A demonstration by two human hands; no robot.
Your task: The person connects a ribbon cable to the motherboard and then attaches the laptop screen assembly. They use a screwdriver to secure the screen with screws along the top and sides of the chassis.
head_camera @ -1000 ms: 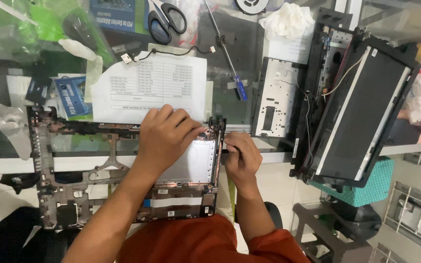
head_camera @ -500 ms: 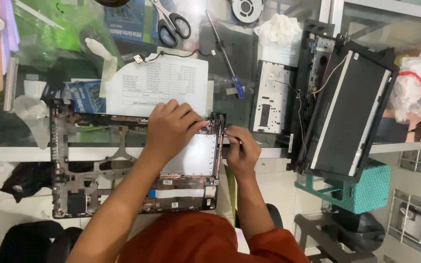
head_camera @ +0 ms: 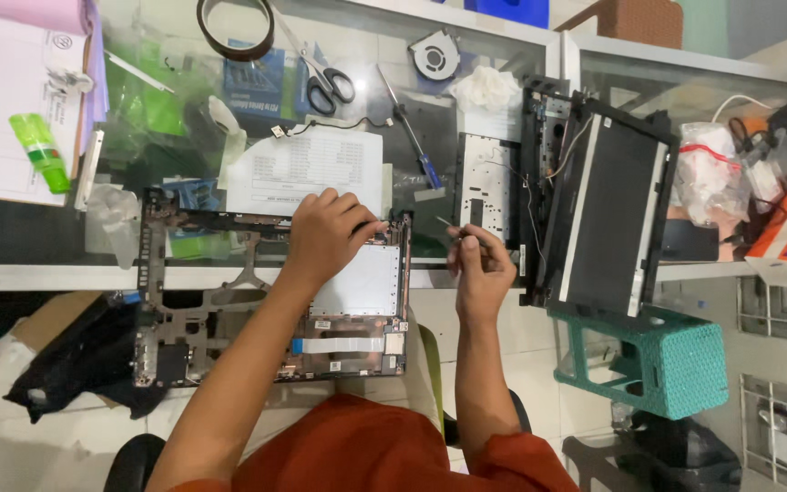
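laptop shell (head_camera: 229, 301) lies open side up at the near edge of the glass table (head_camera: 11, 239), partly over the edge. left hand (head_camera: 325, 235) rests on its top right corner, fingers curled and pressing, not grasping anything. right hand (head_camera: 477, 266) is just beside the shell and pinches a thin tool (head_camera: 445, 221); its tip is too small to make out. screwdriver (head_camera: 409, 138) and scissors (head_camera: 321, 77) lie further back.

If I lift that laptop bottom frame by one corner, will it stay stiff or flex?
The laptop bottom frame would probably flex: it looks like a thin plastic shell with large open cutouts. It is likely light, since most parts seem stripped out. It overhangs the glass table edge, steadied by the left hand, so it might tip if released.
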